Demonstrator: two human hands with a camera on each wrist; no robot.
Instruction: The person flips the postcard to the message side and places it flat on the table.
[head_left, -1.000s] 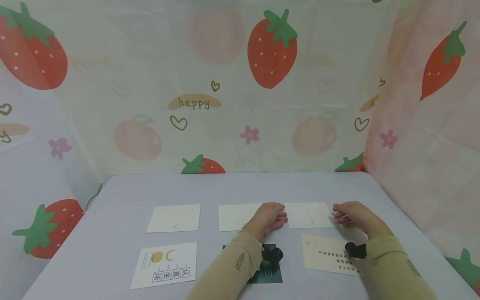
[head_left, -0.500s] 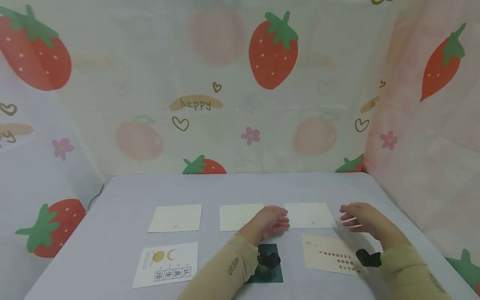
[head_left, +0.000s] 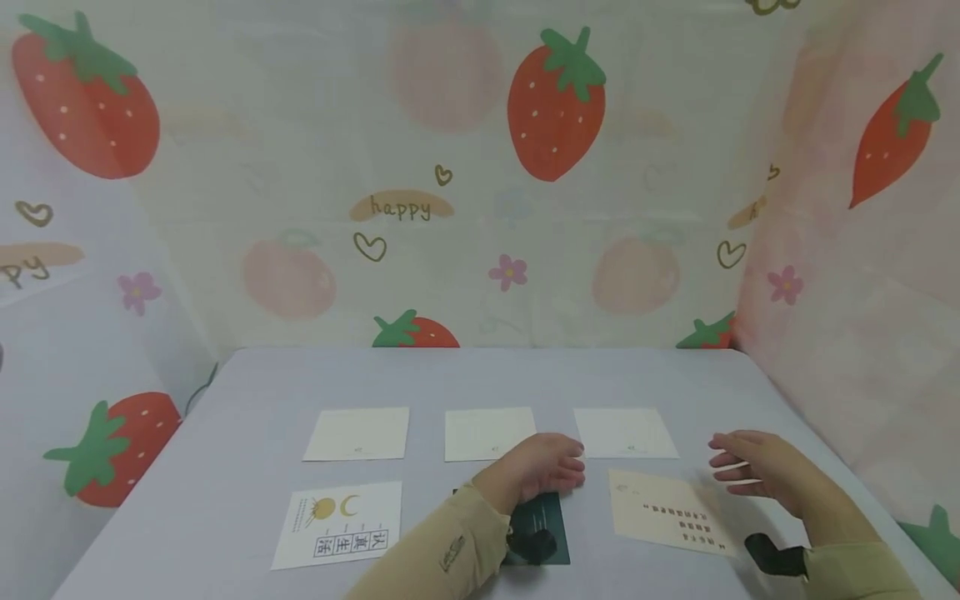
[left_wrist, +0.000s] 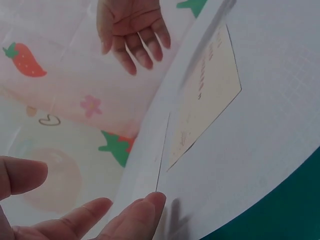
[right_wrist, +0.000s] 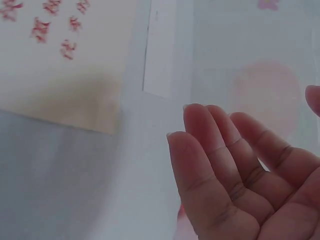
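My left hand (head_left: 536,471) hovers over the middle of the table, fingers relaxed and holding nothing. Under its wrist lies a dark green card (head_left: 551,525), partly covered by the sleeve. Just behind it is a blank white card (head_left: 480,429), and the fingertips come close to the corner of another white card (head_left: 626,433). My right hand (head_left: 772,471) is raised to the right of the cream card (head_left: 660,508) with red characters. Its fingers are slightly spread with nothing between them, as the right wrist view shows the bare palm and fingers (right_wrist: 200,185).
A third blank white card (head_left: 358,435) lies at the back left. In front of it is a white card (head_left: 337,525) with a sun, a moon and boxed characters. The pale table (head_left: 480,375) meets a strawberry-printed cloth (head_left: 450,167) behind.
My right hand has moved right and nearer, away from the right white card. The left hand has lowered slightly toward me. The cards stay where they were on the table.
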